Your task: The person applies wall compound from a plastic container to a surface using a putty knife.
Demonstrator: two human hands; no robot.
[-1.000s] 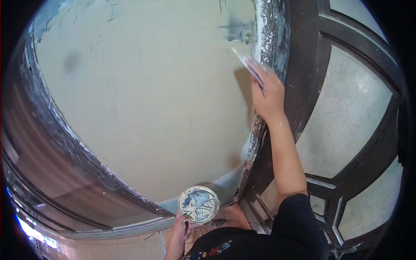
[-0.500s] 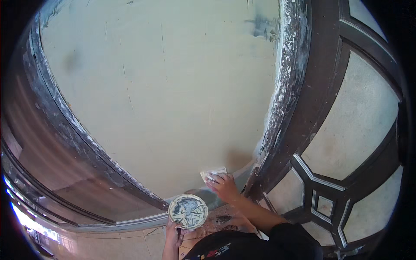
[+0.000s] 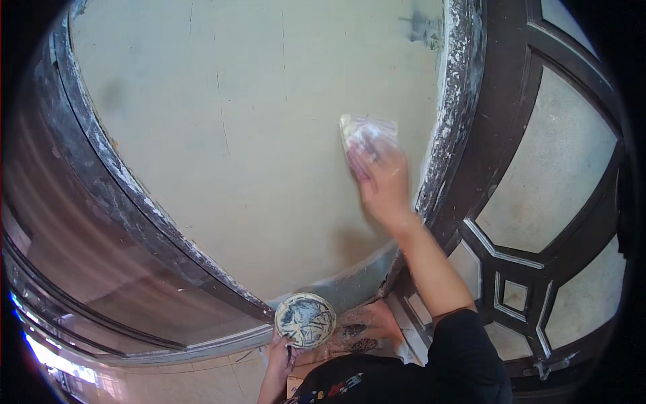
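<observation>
My camera rides on my head, the left one of a side-by-side pair, and looks forward and down at the wall point(image 3: 262, 168), which fills the middle of its upright view. It sits near enough that the wall is within my reach: my right hand point(image 3: 387, 178) is up against it, my left hand point(image 3: 279, 355) lower, by its bottom edge. The wide fisheye takes in my shirt point(image 3: 397, 382) below the wall and the door point(image 3: 548, 168) to its right, bowing the wall's long sides.
</observation>
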